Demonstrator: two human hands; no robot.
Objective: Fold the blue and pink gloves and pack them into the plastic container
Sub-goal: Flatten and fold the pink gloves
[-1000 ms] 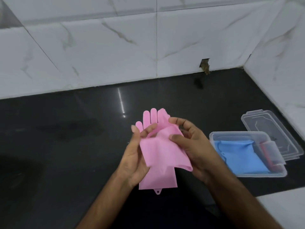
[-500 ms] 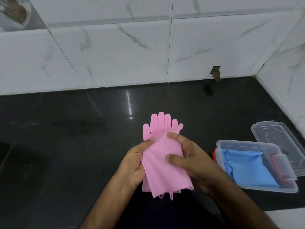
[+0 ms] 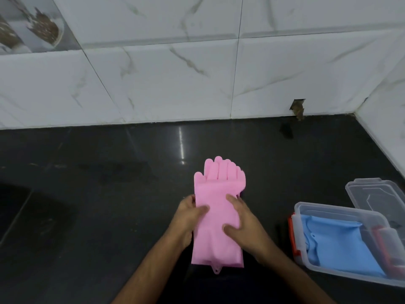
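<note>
You have the pink gloves (image 3: 215, 207) stacked flat, fingertips pointing away from you, held over the dark table (image 3: 87, 194). Your left hand (image 3: 188, 218) pinches the left edge, thumb on top; your right hand (image 3: 243, 222) grips the right side, thumb and fingers (image 3: 232, 198) pressed on the upper face. The gloves look light, soft and floppy, likely a little grippy, so they should sag where unsupported. Take hold at mid-length and at the cuff, then bring the cuff over. The blue gloves (image 3: 341, 244) already lie in the plastic container (image 3: 324, 208) to your right, its lid (image 3: 377, 191) behind it.
</note>
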